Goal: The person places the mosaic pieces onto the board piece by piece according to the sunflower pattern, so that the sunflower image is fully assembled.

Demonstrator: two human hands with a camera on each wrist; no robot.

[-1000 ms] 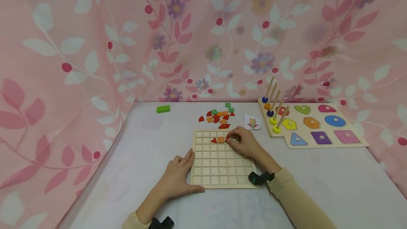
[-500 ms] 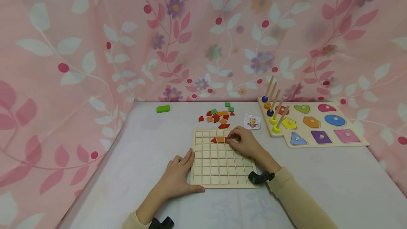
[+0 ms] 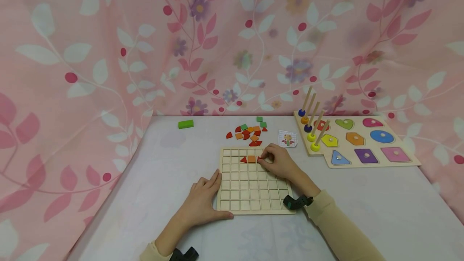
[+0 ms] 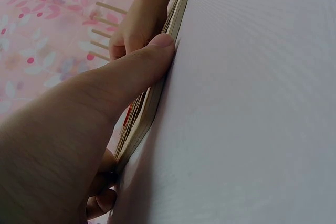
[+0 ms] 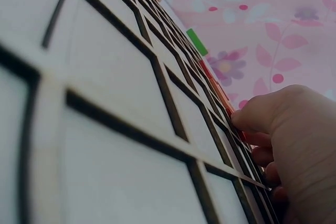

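Nearest, two beige sleeves [image 3: 338, 224] reach in over the white table [image 3: 163, 180], with a black band [image 3: 185, 254] at the left wrist and another dark band [image 3: 299, 202] at the right. The left hand [image 3: 204, 198] is spread wide, its thumb stretched to the near edge of the wooden grid board [image 3: 257, 212] and its fingers along the left edge; it lies as it did a second ago, bracing the board without pinching anything. Farther in, the right hand [image 3: 278, 162] has thumb and fingertips nearly together on a small red piece [image 3: 259, 159] in the board's far part. Both hands and the board stay where they were; only the visible bit of that red piece differs slightly. Just left of it lie an orange square [image 3: 251, 159] and a red triangle [image 3: 244, 159], unmoved. Beyond the board, loose red, orange and green pieces [image 3: 246, 136] lie scattered, with a picture card [image 3: 287, 139] to their right. To the far right is a shape puzzle [image 3: 362, 165] with upright pegs [image 3: 322, 134]; to the far left, a green block [image 3: 186, 124]. Behind hangs a pink flowered curtain [image 3: 253, 43].
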